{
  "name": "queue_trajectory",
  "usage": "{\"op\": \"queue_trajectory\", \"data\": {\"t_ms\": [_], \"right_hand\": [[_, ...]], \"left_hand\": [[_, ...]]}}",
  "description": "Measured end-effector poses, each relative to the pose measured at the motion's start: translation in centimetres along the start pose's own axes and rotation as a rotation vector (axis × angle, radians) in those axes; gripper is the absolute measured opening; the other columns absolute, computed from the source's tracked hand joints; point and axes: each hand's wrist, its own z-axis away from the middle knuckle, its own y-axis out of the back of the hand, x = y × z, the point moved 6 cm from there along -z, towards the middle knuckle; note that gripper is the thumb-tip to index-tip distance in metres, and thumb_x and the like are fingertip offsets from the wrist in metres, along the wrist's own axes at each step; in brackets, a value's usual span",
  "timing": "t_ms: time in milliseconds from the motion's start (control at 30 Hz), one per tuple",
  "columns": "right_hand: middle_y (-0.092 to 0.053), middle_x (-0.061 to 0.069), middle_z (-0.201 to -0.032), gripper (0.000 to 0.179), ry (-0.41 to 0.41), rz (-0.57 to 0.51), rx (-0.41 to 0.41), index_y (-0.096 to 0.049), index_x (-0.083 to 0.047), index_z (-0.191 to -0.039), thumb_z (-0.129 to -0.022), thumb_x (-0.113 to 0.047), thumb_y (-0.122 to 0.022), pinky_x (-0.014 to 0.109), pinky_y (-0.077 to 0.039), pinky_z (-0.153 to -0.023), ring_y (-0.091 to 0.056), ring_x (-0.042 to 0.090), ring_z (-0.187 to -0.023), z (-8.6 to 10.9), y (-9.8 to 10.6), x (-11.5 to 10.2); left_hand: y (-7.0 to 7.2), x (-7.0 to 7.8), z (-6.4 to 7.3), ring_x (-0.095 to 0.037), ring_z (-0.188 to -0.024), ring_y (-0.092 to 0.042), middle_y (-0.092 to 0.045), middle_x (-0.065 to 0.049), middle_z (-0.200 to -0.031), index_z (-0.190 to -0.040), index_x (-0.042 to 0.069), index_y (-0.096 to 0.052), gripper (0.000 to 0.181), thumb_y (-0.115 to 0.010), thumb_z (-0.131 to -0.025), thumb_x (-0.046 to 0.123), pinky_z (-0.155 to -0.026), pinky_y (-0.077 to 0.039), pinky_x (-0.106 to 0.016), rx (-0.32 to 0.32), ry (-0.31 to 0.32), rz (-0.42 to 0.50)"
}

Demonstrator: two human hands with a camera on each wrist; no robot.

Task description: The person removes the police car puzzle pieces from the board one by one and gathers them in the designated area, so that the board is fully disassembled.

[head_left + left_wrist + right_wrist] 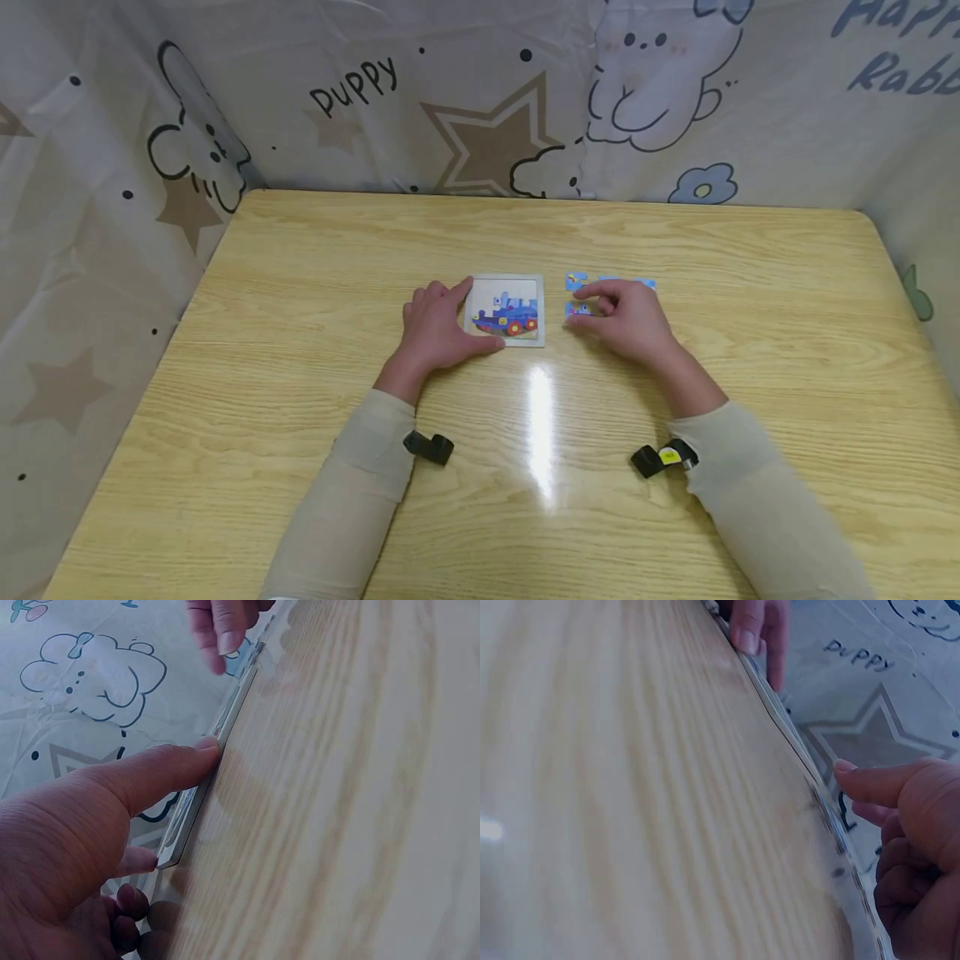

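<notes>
A square puzzle tray (542, 310) with a pale rim lies on the table, a blue steam engine picture partly put together inside it. My left hand (437, 327) holds it at its left side, thumb along the near rim and index finger at the far left corner; in the left wrist view the thumb (199, 754) lies on the tray's edge (174, 851). To the right of the tray my right hand (626, 321) hovers over loose puzzle pieces, thumb and index finger apart. One puzzle piece (581, 309) shows between those fingertips, another piece (576, 281) just beyond them.
More light-blue pieces (645, 284) peek out behind the right hand, partly hidden by it. The wooden table (480, 242) backs onto a printed cloth (480, 108) with cartoon animals and stars. A black wrist camera (429, 447) sits on the left sleeve, another camera (660, 458) on the right.
</notes>
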Motion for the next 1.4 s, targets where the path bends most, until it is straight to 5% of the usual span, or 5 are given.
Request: {"op": "queue_trajectory", "data": {"t_ms": [400, 700, 1400], "right_hand": [[-0.037, 0.001, -0.062, 0.041, 0.048, -0.079, -0.054, -0.071, -0.007, -0.116, -0.080, -0.021, -0.086, 0.036, -0.032, -0.060, -0.035, 0.018, -0.058, -0.8, -4.2, -3.9], [-0.044, 0.002, -0.063, 0.051, 0.048, -0.011, -0.111, -0.067, -0.008, -0.123, -0.078, -0.022, -0.087, 0.035, -0.034, -0.061, -0.040, 0.018, -0.059, -2.1, -5.8, -5.4], [-0.052, 0.005, -0.073, 0.057, -0.059, 0.096, -0.231, -0.062, -0.012, -0.128, -0.078, -0.025, -0.087, 0.034, -0.034, -0.059, -0.046, 0.020, -0.064, -3.4, -7.0, -5.7]], "left_hand": [[-0.2, -0.2, -0.3, -0.026, -0.101, -0.036, -0.046, -0.007, -0.113, -0.157, 0.016, -0.037, 0.112, -0.079, -0.068, 0.070, -0.087, -0.027, -0.042, -0.018, 0.000, -0.028], [-0.2, -0.3, -0.4, -0.026, -0.098, -0.036, -0.044, -0.006, -0.111, -0.157, 0.016, -0.036, 0.110, -0.079, -0.070, 0.068, -0.084, -0.027, -0.042, -0.008, -0.017, -0.029], [-0.1, -0.2, -0.2, -0.027, -0.099, -0.036, -0.044, -0.006, -0.110, -0.157, 0.015, -0.037, 0.109, -0.080, -0.071, 0.066, -0.084, -0.027, -0.042, -0.011, -0.022, -0.025]]}}
